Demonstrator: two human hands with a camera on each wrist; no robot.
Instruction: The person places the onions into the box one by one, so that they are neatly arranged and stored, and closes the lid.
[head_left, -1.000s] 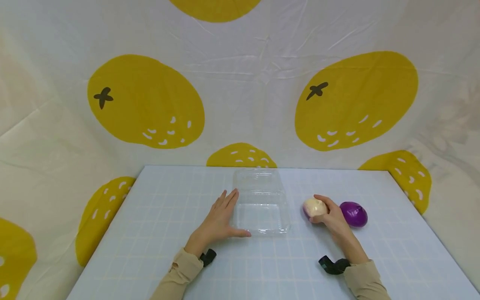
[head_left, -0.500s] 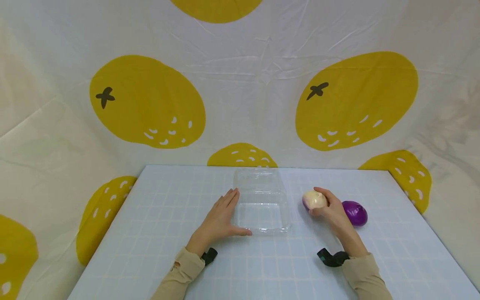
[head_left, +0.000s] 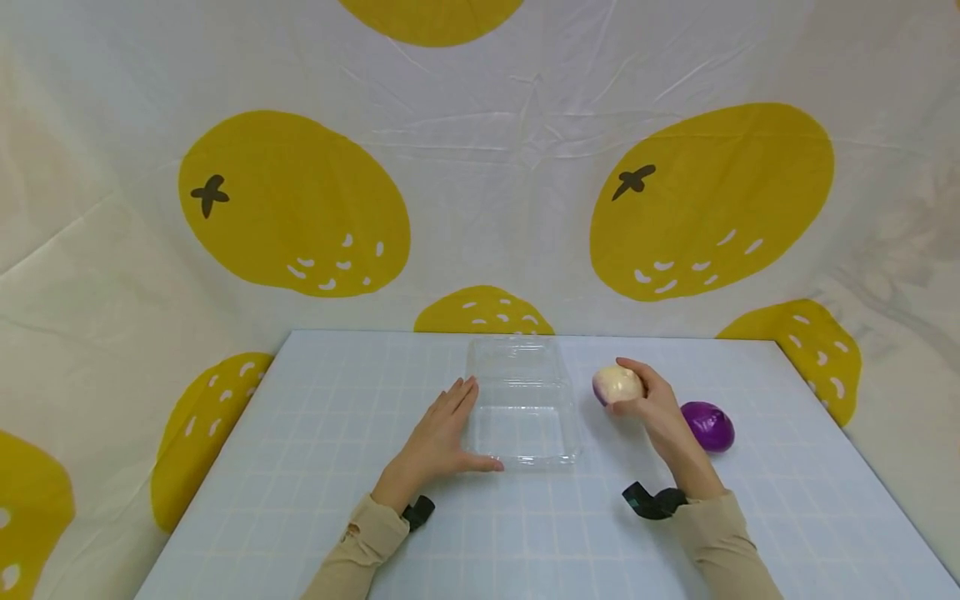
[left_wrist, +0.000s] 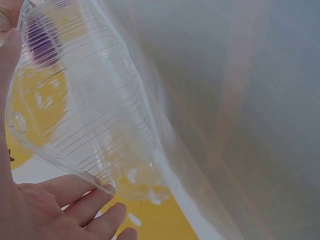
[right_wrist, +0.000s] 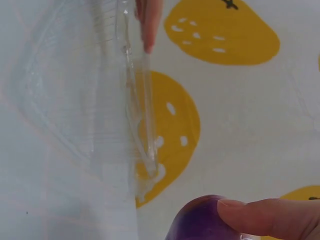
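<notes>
In the head view a clear plastic clamshell box point(head_left: 522, 429) stands with its lid folded back. My left hand point(head_left: 438, 437) lies along the box's left side, fingers straight and thumb at its near edge. The left wrist view shows those fingers point(left_wrist: 85, 200) touching the ribbed clear wall point(left_wrist: 90, 95). My right hand point(head_left: 654, 404) grips a glossy round purple-and-cream vegetable point(head_left: 618, 386) between thumb and fingers, above the table and right of the box. In the right wrist view only its purple side point(right_wrist: 202, 222) and my thumb point(right_wrist: 265, 216) show; the other fingers are hidden.
A shiny purple round vegetable point(head_left: 707, 427) lies on the table right of my right hand. The table point(head_left: 300, 517) has a pale checked cover. A white cloth with yellow fruit prints point(head_left: 495, 208) hangs behind its far edge.
My right hand has lifted the purple-and-cream vegetable and carried it slightly left and away from me. My left hand and the box have stayed in place.
</notes>
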